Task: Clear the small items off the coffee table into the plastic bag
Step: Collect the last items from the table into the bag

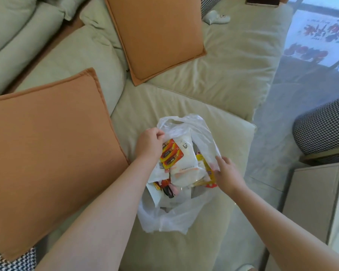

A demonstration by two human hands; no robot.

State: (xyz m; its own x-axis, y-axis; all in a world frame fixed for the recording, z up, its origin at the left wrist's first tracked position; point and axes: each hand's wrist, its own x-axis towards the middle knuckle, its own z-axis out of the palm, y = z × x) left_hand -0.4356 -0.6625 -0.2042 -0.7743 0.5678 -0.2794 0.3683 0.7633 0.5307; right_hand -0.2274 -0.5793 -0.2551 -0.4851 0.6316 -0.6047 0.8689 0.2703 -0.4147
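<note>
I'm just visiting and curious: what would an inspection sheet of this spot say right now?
Surface: pale green sofa seat; the bag lies on it.
Job's things: plastic bag, open, holding battery packs, white packets and other small packets.
Clutter: two orange cushions; a small white object at the far end of the sofa.
Hands: left hand pinches the bag's rim; right hand touches its other side, fingers fairly straight.
Cables: nothing seen.
Surroundings: checkered seat, pale cabinet, glossy floor.

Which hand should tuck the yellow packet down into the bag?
Right. The right hand already touches the yellow packet at the bag's right side; the left hand grips the far rim, holding it open.
</note>
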